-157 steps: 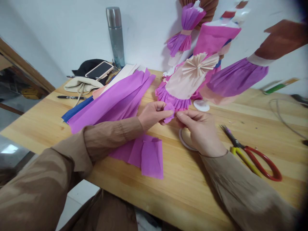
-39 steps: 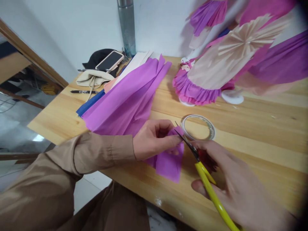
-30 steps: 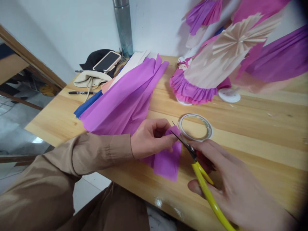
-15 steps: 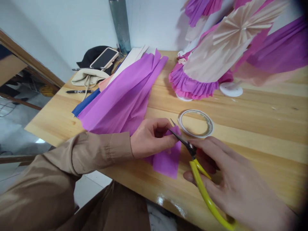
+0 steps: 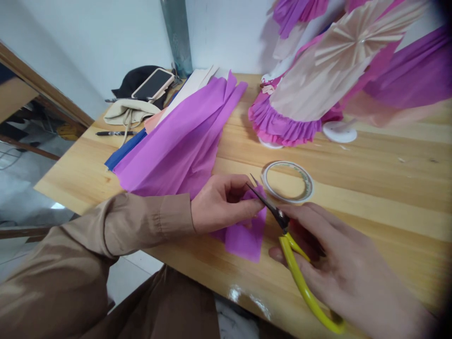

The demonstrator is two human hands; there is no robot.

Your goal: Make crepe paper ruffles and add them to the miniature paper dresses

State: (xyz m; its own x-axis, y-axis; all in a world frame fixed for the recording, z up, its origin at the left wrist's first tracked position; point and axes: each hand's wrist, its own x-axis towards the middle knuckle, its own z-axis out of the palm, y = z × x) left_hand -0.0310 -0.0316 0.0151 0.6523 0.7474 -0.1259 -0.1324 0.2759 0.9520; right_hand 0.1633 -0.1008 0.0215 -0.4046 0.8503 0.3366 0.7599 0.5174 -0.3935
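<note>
My left hand (image 5: 224, 202) pinches a small piece of purple crepe paper (image 5: 245, 240) between thumb and fingers; its lower part hangs below the hand. My right hand (image 5: 339, 259) grips scissors (image 5: 300, 278) with yellow handles and dark blades. The blades are slightly apart, their tips by my left fingertips and the paper's top edge. Just beyond the blades lies a roll of white tape (image 5: 310, 186), flat on the table. A large pleated sheet of purple crepe paper (image 5: 180, 141) spreads out behind my left hand and forearm.
The wooden table (image 5: 370, 174) has its front edge near my lap. A paper-dressed figure (image 5: 300, 94) in beige, purple and pink stands at the back right by a white disc (image 5: 339, 132). A phone (image 5: 153, 84), a cloth pouch (image 5: 130, 113), a pen (image 5: 116, 133) and a bottle (image 5: 178, 37) are at the back left.
Almost nothing differs. The scissors and my right hand have shifted very slightly, and the view has moved a little. Both hands keep their hold.
</note>
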